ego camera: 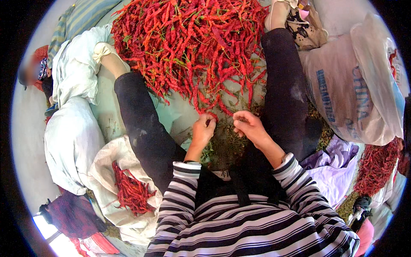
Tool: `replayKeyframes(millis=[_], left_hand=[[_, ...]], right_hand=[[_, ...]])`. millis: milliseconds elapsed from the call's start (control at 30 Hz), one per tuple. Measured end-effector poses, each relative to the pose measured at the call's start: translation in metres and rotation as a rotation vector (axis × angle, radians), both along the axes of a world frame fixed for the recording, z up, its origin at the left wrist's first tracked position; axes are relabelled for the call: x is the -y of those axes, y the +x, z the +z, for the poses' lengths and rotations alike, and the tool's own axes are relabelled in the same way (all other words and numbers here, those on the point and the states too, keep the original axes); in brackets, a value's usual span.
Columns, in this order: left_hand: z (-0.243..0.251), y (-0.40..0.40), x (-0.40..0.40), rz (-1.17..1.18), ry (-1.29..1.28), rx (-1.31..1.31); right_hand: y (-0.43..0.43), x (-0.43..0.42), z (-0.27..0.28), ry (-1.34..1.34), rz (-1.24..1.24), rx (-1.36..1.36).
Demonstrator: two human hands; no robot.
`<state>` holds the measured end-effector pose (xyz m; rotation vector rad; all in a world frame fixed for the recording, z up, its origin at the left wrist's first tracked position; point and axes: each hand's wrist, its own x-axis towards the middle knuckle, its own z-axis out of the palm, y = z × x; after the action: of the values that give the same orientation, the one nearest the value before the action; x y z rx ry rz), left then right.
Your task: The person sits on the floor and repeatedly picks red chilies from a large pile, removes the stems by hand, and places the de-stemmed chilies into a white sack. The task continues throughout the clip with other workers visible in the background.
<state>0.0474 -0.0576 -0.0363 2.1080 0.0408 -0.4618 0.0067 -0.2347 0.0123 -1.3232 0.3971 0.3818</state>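
A large heap of red chili peppers (192,41), some with green stems, lies on the floor between my outstretched legs. My left hand (204,127) is at the near edge of the heap, its fingers closed on a red chili pepper (212,116). To its right, my right hand (249,125) is raised with curled fingers at the near end of another red chili (224,109); whether it grips that one I cannot tell. Loose stems and plant bits (226,141) cover the floor below both hands.
An open white woven sack (106,160) holding red chilies (133,192) stands at my left, beside full white sacks (72,138). A printed plastic sack (340,86) and purple cloth (334,170) lie at my right. More chilies (377,170) are piled beyond. Another person (43,70) is at far left.
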Motion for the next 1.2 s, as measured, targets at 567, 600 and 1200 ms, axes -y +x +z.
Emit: replayKeyframes(millis=[567,600,1200], left_hand=[[-0.013,0.024,0.021,-0.552,0.472,0.164],[-0.011,0.025,0.022,-0.548,0.464,0.128],[0.053,-0.04,0.003,-0.331,-0.309,-0.191]], right_hand=[[-0.002,-0.001,-0.001,0.006,0.069,-0.049],[-0.001,0.001,-0.001,0.001,0.068,-0.068],[-0.009,-0.01,-0.007,0.079,0.065,0.099]])
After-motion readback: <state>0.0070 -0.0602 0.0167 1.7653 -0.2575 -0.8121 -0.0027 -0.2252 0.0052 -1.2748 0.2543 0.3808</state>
